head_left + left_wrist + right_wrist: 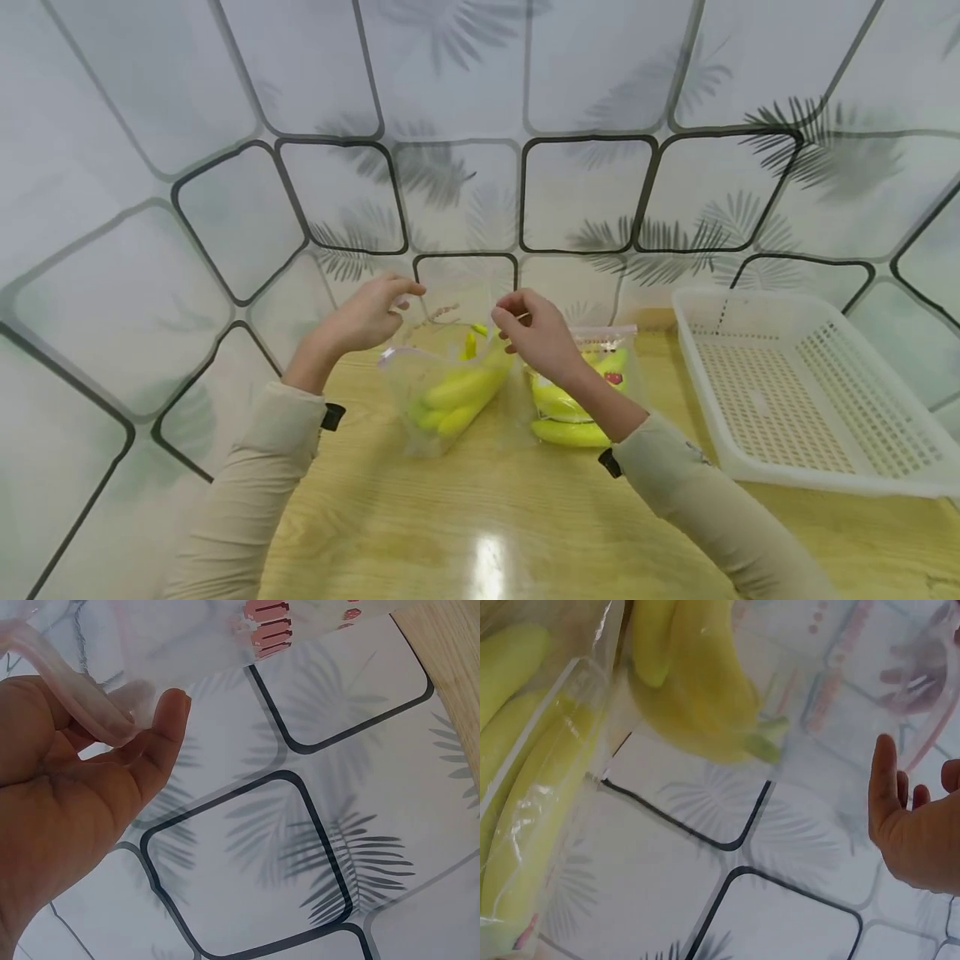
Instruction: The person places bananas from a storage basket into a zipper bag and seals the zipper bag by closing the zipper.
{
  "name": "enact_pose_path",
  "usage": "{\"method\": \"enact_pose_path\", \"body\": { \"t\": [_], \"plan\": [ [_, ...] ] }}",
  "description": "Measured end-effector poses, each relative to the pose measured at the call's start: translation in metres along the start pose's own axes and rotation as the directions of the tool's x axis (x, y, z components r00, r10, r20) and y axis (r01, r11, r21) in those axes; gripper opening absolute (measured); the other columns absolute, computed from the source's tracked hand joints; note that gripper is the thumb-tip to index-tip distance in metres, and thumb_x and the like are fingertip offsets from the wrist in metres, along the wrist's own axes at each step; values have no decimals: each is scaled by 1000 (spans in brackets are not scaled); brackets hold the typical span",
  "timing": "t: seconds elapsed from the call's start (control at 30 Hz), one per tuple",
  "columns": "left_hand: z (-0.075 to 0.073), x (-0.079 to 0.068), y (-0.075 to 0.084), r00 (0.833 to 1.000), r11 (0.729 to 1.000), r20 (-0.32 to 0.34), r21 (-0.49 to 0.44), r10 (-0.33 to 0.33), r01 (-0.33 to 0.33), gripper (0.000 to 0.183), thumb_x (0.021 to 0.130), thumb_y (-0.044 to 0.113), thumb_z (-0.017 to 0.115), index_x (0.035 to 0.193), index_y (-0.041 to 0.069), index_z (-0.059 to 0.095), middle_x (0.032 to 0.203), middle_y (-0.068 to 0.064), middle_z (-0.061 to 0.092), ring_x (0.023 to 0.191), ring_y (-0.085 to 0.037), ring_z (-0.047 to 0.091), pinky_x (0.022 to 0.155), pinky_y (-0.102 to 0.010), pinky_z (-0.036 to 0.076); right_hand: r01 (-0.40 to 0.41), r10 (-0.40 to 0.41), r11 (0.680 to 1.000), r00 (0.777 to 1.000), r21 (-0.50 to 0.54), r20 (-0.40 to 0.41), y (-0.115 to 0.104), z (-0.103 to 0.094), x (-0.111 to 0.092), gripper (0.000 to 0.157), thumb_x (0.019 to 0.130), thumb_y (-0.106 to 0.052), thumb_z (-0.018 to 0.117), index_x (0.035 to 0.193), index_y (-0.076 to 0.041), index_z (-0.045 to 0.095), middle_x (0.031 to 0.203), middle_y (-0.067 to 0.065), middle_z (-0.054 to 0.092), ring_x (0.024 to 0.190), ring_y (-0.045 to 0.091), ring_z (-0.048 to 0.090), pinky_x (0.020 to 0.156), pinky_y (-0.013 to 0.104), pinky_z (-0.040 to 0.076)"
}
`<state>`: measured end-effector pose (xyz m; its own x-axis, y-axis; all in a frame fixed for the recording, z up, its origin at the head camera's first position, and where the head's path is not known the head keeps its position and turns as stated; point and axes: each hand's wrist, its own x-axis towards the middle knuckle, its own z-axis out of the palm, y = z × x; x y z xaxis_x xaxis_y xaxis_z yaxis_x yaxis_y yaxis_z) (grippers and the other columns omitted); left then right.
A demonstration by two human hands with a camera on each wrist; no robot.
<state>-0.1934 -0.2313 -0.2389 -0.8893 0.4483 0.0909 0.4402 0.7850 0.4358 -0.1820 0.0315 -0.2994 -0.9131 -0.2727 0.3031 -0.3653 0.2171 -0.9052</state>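
Note:
A clear zip bag (401, 387) with a pinkish edge stands upright on the table, with yellow bananas (468, 390) inside it. My left hand (367, 315) is at the left of the bag's mouth. In the left wrist view its bent fingers hold the pink zip edge (96, 716). On the other side, my right hand (542, 335) pinches the mouth, thumb close to the index finger. The right wrist view has the hand (922, 825) at the zip edge, its thumb partly cut off by the frame. Touching or close to this bag is a second filled bag of bananas (573, 433).
A white perforated plastic basket (757, 479) stands at the right of the wooden table (405, 517). Behind and at the left rises a pale wall covering (465, 200) with dark outlines and leaf prints. The second bag lies under the right forearm.

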Motion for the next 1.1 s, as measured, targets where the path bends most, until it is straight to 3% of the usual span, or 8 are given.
{"method": "enact_pose_path", "body": {
  "t": [0.17,0.3,0.43,0.57,0.7,0.83,0.97,1.1],
  "plan": [
    [2,4,-5,1000,1000,-10,-29,5,-5,50,93,-9,39,141,-3,50,144,-23,46,129,-41,47,100,-54,44,221,-244,959,962,-179,-121,-7,25,-36,12,95,-16,65,99,-7,58,79,4,56,69,17,54,58,28,46],
    [1,6,-8,1000,998,-27,-59,0,-2,45,95,-5,41,139,-2,51,142,-21,49,131,-40,46,103,-54,43,398,-431,863,901,-310,-43,-3,55,-57,13,90,-11,69,83,-11,59,69,-2,56,59,6,50,53,20,44],
    [0,7,-8,999,996,-40,-90,-9,5,41,98,0,41,137,0,53,139,-18,52,130,-38,47,103,-53,43,374,-415,822,910,-430,-1,-1,90,-60,27,88,-25,76,92,-9,55,81,0,56,58,6,49,50,17,40],
    [1,9,-9,999,994,-47,-113,-21,16,39,100,3,41,137,2,54,140,-17,52,128,-35,48,101,-52,42,245,-363,791,926,-560,-107,2,125,-46,56,80,-48,81,99,-10,45,88,3,48,49,6,35,41,16,28],
    [5,10,-12,998,992,-56,-128,-19,12,38,102,5,40,137,3,54,140,-16,52,123,-33,50,96,-50,42,245,-444,720,882,-649,-160,8,141,-31,52,78,-51,80,90,-12,48,81,0,49,46,5,28,39,15,23],
    [8,10,-13,998,989,-64,-148,-11,1,37,102,6,41,135,3,56,139,-16,53,124,-34,49,99,-52,42,331,-567,661,808,-673,-159,15,138,-26,27,84,-27,78,83,-12,56,77,1,57,47,7,39,39,16,28],
    [9,8,-12,998,983,-56,-184,-12,1,35,102,7,41,133,5,59,139,-15,53,125,-37,48,99,-54,43,436,-629,669,764,-603,-145,21,126,-30,14,81,-4,70,82,-8,57,85,7,59,62,13,54,46,18,41],
    [10,10,-10,999,973,-51,-229,-5,-7,33,104,12,42,133,9,59,140,-12,52,124,-35,49,97,-53,44,504,-608,748,781,-432,-143,25,113,-37,14,84,4,63,83,-4,52,98,13,54,87,24,58,65,27,51]
  ]
}}
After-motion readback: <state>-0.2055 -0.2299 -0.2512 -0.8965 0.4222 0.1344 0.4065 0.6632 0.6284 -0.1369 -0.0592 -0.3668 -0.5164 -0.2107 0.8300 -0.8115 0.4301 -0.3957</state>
